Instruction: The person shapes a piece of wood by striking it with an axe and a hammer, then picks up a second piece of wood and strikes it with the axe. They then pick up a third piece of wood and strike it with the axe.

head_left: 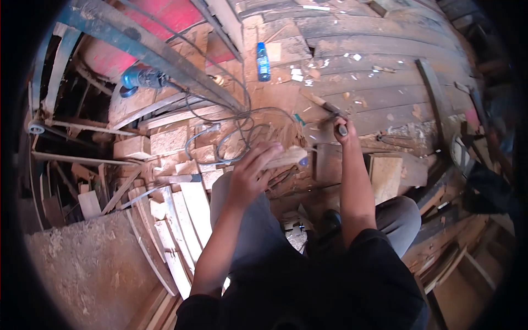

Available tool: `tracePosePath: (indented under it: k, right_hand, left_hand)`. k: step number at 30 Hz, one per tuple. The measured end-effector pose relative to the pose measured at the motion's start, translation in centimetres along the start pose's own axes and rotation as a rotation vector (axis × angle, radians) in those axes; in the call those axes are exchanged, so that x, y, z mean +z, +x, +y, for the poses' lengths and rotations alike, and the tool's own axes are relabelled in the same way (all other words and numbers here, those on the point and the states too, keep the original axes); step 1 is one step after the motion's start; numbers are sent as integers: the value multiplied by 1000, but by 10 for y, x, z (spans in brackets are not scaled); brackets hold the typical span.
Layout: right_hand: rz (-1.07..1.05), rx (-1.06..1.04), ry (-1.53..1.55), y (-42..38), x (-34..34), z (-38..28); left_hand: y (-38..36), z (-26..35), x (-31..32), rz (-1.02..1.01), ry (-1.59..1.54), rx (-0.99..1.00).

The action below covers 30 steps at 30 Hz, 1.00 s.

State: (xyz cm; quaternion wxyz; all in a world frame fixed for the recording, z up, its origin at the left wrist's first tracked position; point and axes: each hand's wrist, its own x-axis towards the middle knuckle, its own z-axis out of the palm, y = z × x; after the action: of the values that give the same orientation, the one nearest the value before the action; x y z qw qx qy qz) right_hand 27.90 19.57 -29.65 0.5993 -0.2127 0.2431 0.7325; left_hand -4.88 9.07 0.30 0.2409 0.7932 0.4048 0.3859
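Observation:
My left hand [254, 168] is closed around a short, pale, rough-cut piece of wood [285, 159], held above my lap. A small blue rounded thing [303, 161] shows right at the wood's far end. Farther right, with the arm stretched forward, my right hand [346, 132] grips a tool by its thick handle [342, 130], whose round end faces me. A dark length and a pale wooden length [313, 99] extend beyond the fist toward the upper left; I cannot tell the tool's kind. Near that hand lies a pincer-like metal tool [395, 141].
A blue bottle [263, 63] stands on the plank floor [363, 44] among white scraps. Loops of dark cable [242, 118] lie by a blue power tool [144, 78] at left. Wood blocks [132, 147] and strips [187, 220] crowd my left; another block [386, 175] is at right.

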Motion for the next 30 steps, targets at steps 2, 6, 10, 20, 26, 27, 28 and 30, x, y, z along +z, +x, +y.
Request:
tracePosePath:
  k: [2,6,10,20,26,27,28,30]
  right_hand:
    - [293,-318,-907,-35,15,2]
    - [358,-547,-1249,-153,86,10]
    - [213,-844,-1389,-288,152,41]
    - [484,-596,-1131,-404,74,165]
    - [444,-846,-1344,-412,77,170]
    - [430,-971,-1433,-417,92,165]
    - [355,-1058,-1415,-426,110,161]
    - [196,-1228,-1350,-444,155,164]
  left_hand:
    - [9,-11,18,-46,-114,-57]
    - [26,-13,61,-215,-191,-45]
    - [38,-5,106,-348,-297,-45]
    - [21,-21,160,-534,-285,99]
    - [21,-13,139,-526,-136,-34]
    - [24,-9,131,-546,-101,-85]
    - [27,-9,127,-597,-83,-132]
    - [25,-16,130,-520,-120,-103]
